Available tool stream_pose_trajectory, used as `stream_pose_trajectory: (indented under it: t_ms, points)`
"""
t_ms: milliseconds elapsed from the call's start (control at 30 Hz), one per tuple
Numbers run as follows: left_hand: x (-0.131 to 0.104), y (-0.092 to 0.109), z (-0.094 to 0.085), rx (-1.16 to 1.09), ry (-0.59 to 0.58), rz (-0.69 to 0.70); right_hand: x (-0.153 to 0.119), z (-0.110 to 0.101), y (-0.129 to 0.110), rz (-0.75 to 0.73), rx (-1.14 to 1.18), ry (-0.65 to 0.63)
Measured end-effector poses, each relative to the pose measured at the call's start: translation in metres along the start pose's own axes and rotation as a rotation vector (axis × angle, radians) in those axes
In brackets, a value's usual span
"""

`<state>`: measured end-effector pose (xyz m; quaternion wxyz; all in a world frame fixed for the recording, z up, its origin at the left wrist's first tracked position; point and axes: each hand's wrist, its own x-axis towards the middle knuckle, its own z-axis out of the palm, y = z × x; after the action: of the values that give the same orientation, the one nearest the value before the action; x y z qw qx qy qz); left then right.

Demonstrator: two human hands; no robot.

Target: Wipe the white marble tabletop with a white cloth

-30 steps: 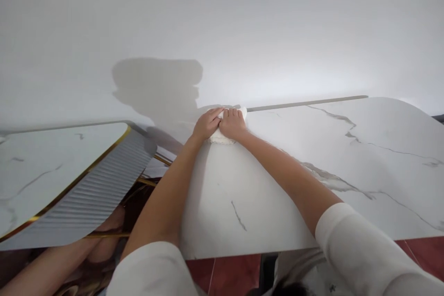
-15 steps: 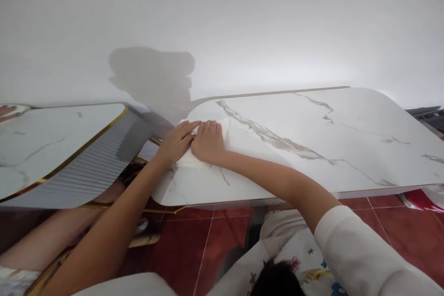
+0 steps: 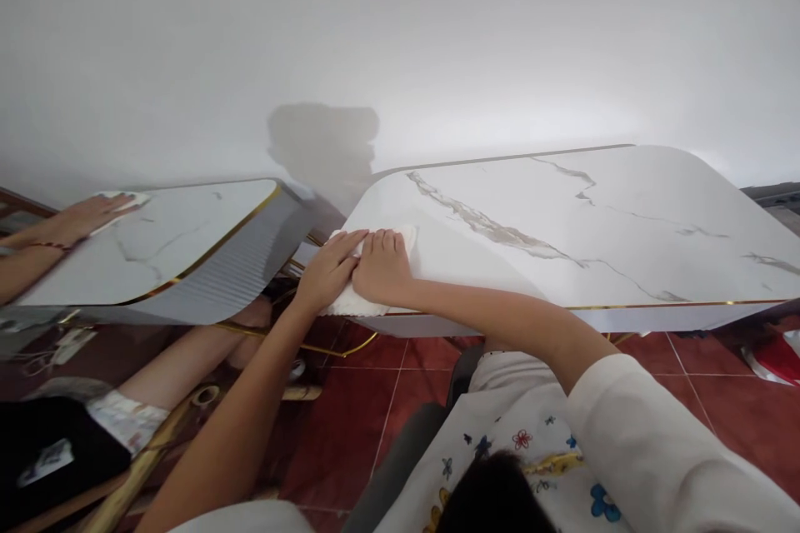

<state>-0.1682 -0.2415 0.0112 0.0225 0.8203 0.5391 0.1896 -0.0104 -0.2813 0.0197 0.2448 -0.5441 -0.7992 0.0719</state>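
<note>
A folded white cloth [image 3: 403, 240] lies at the left end of a white, marble-patterned tabletop [image 3: 625, 241] with a gold edge. My left hand [image 3: 328, 271] presses on its left side, fingers held together over it. Right beside it, my right hand [image 3: 382, 266] bears down with bent fingers bunched on the same cloth. The thumb of the left hand reaches against the right hand. Part of the cloth is hidden under both hands, and its near edge comes to the tabletop's front edge.
At left stands a second marble-patterned table [image 3: 181, 225] with a ribbed grey side. Another person's hand [image 3: 93, 216] rests on a white cloth there, and that person's leg [image 3: 193, 366] is below. A white wall [image 3: 500, 42] runs behind. Red tiles [image 3: 350, 425] cover the floor.
The view has shifted, showing more of the left table and the other person's hand. My hands and the cloth have come nearer the tabletop's front edge.
</note>
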Motion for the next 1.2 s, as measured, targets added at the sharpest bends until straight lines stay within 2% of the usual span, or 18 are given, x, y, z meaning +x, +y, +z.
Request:
stream_pose_trajectory:
  t_ms: [267, 467, 633, 767, 867, 1200]
  points:
    - [0.004, 0.051, 0.018, 0.000, 0.028, 0.059, -0.030, -0.021, 0.034, 0.004, -0.025, 0.061]
    - [0.021, 0.055, 0.027, -0.041, 0.059, 0.043, -0.026, -0.024, 0.046, 0.025, -0.041, 0.065]
    - [0.052, 0.056, 0.034, -0.061, 0.085, 0.055, 0.000, -0.025, 0.065, 0.039, -0.044, 0.052]
    - [0.088, 0.059, 0.040, -0.090, 0.081, 0.064, 0.029, -0.030, 0.088, 0.071, -0.048, -0.011]
    - [0.116, 0.060, 0.046, -0.134, 0.090, 0.062, 0.050, -0.032, 0.105, 0.102, -0.062, -0.008]
    - [0.199, 0.049, 0.065, -0.204, 0.091, 0.022, 0.120, -0.033, 0.155, 0.102, -0.116, -0.032]
